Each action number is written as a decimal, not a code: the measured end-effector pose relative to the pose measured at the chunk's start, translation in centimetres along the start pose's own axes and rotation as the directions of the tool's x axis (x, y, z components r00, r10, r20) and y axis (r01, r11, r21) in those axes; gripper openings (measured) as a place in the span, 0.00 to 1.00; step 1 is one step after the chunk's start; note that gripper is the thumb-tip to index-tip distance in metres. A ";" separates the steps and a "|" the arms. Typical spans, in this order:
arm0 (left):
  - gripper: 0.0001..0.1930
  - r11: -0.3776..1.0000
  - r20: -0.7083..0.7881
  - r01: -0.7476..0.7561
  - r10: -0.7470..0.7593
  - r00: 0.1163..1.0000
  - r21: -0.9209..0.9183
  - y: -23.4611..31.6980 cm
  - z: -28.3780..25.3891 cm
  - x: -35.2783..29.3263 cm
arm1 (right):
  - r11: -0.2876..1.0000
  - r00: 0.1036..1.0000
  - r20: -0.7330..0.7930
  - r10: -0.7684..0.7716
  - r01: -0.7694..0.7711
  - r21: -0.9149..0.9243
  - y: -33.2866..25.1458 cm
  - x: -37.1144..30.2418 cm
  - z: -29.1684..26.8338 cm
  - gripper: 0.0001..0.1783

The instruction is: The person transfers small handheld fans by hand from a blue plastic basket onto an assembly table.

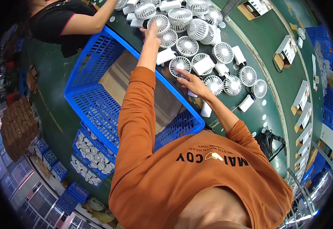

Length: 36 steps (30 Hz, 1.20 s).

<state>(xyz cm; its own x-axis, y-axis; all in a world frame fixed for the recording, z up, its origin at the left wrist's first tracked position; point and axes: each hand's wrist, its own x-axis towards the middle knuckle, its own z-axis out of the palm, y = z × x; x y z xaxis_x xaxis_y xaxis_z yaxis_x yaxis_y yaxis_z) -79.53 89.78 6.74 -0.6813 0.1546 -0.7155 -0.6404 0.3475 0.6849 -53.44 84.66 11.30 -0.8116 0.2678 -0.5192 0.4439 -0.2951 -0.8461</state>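
White handheld fans [186, 46] with round grilles lie heaped on the green tabletop, some with white handles showing. My left hand [151, 35] reaches over the crate to the far part of the heap. Its fingers are closed at the rim of a handheld fan [158, 24], and some fingertips are hidden. Nearer me, my right hand [193, 84] has its fingers apart, the index finger on the grille of another fan [180, 65]. A white piece [192, 93] shows partly beneath that hand. Under my left arm stands a large blue plastic crate [83, 82] with brown sheeting at its bottom.
A co-worker's arm [84, 26] reaches to the table at the far left. Blue crates with white parts [92, 154] stand beside the big crate. Small printed boxes [285, 52] line the right side. A black bag [270, 144] lies near my right elbow. Brown cartons [18, 126] are stacked left.
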 end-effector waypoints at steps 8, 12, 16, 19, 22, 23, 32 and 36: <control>0.50 0.960 0.360 0.067 0.036 0.932 -0.271 0.1 -0.1 -1.8 | 0.997 0.996 -0.052 -0.078 0.077 -0.028 1.9 1.4 -1.4 0.23; 0.37 0.946 0.144 -0.319 0.309 0.940 0.052 -2.1 -3.9 -1.8 | 0.954 0.963 -0.039 -0.266 0.257 -0.156 3.1 -1.3 -1.9 0.22; 0.34 0.745 0.085 -0.585 0.592 0.801 0.321 -6.4 -4.3 -5.1 | 0.993 0.991 -0.087 -0.099 0.092 -0.076 4.7 -7.6 -4.1 0.16; 0.36 0.791 0.076 -0.546 0.548 0.833 0.277 -10.4 -5.1 -5.6 | 0.993 0.996 -0.057 0.071 -0.076 -0.089 6.8 -11.8 -4.4 0.15; 0.38 0.674 0.078 -0.627 0.654 0.752 0.391 -14.0 -3.2 -5.6 | 0.958 0.995 -0.045 0.086 -0.095 -0.271 9.7 -14.3 -4.2 0.15; 0.38 0.668 0.046 -0.626 0.668 0.743 0.402 -15.0 -2.5 -5.2 | 0.957 0.997 -0.048 0.061 -0.072 -0.280 10.4 -14.7 -3.9 0.17; 0.38 0.731 0.120 -0.557 0.559 0.820 0.395 -15.8 -2.3 -7.9 | 0.888 0.893 -0.208 -0.398 0.319 -0.331 14.6 -8.7 -4.0 0.22; 0.36 0.696 0.259 -0.617 0.561 0.786 0.367 -17.7 -4.2 -9.5 | 0.926 0.884 -0.352 -0.309 0.195 -0.322 13.9 -8.7 -5.8 0.15</control>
<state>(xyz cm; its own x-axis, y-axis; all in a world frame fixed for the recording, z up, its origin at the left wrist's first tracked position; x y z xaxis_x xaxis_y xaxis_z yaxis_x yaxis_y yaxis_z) -63.27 78.25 1.97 -0.8032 0.5559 -0.2140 0.1050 0.4858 0.8678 -37.99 83.51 3.39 -0.7205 0.6507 -0.2398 0.3750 0.0746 -0.9240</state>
